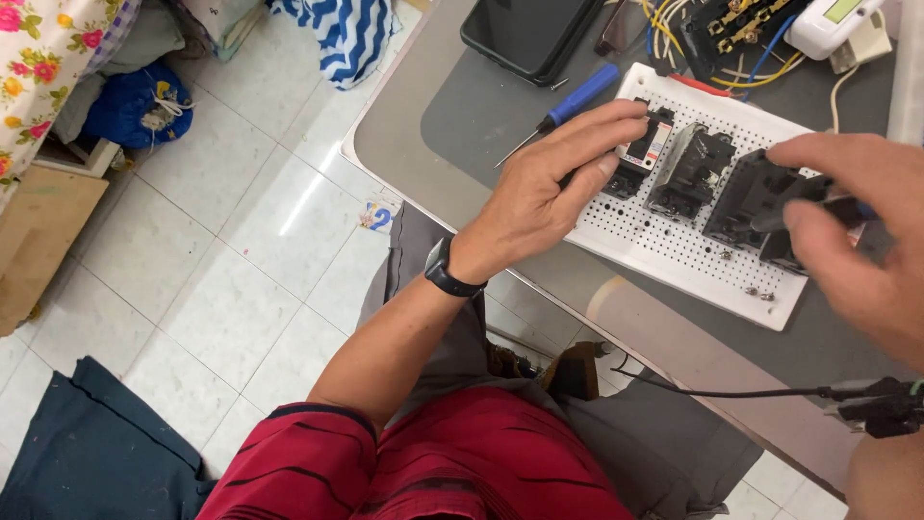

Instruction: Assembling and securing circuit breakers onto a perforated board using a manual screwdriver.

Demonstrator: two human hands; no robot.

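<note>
The left hand [553,183] pinched a small black switch box [643,154] on the white holed board [674,255]. The right hand [857,231] (blurry, partly cut off) gripped something dark.

Left hand [549,188] reaches forward, wrist bent, a black watch strapped on, thumb and fingers pinching together at the tips. Right hand [857,241] hovers close to the camera, blurred, fingers curled in a loose grasp.
</note>
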